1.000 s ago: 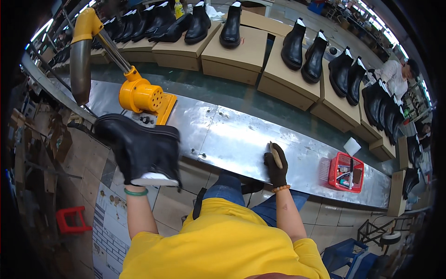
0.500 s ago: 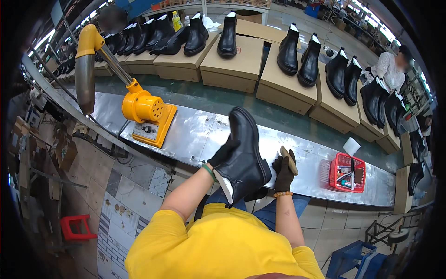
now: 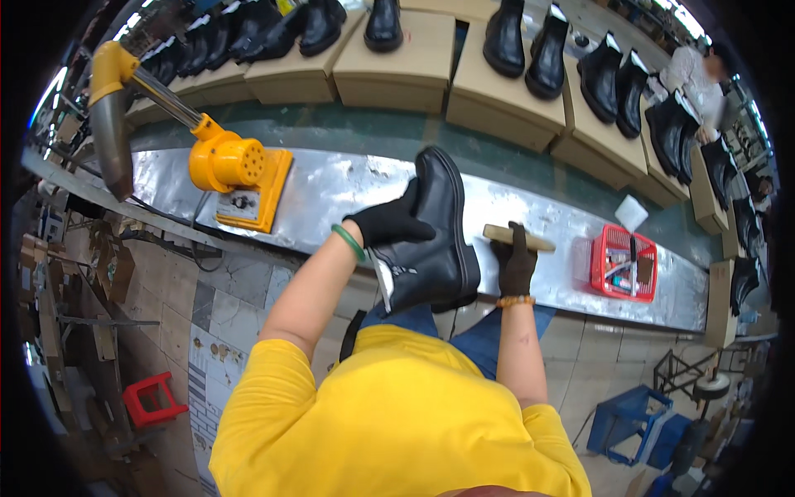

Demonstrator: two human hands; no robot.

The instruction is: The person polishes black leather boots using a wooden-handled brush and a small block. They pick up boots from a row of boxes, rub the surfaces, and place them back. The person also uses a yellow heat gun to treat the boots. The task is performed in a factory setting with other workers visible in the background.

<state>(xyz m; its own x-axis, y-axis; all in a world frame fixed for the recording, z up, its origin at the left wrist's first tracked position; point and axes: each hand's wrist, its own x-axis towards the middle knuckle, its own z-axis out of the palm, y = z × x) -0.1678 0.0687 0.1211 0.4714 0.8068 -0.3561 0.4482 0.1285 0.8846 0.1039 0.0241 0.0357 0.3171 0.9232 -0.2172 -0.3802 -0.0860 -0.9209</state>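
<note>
My left hand (image 3: 393,222), in a black glove, grips a black ankle boot (image 3: 439,257) by its upper, over the bench's near edge. Its toe points away from me and its sole faces right; the white-lined opening is toward my body. To the right of the heel, my black-gloved right hand (image 3: 515,269) is closed round a tan, oblong shoe brush (image 3: 539,243), held level and apart from the boot. The brush's underside is hidden. Below the boot's heel a dark shape shows that I cannot make out.
On the metal bench (image 3: 331,195) stand a yellow blower (image 3: 232,170) at left and a red basket (image 3: 646,290) of small items at right. A white block (image 3: 631,213) lies behind the basket. Beyond, black boots stand on cardboard boxes (image 3: 397,70). A red stool (image 3: 155,399) is at lower left.
My left hand has shifted along the boot's upper, thumb spread across it. The brush has turned from upright to level in my right hand. The whole view has tilted down.
</note>
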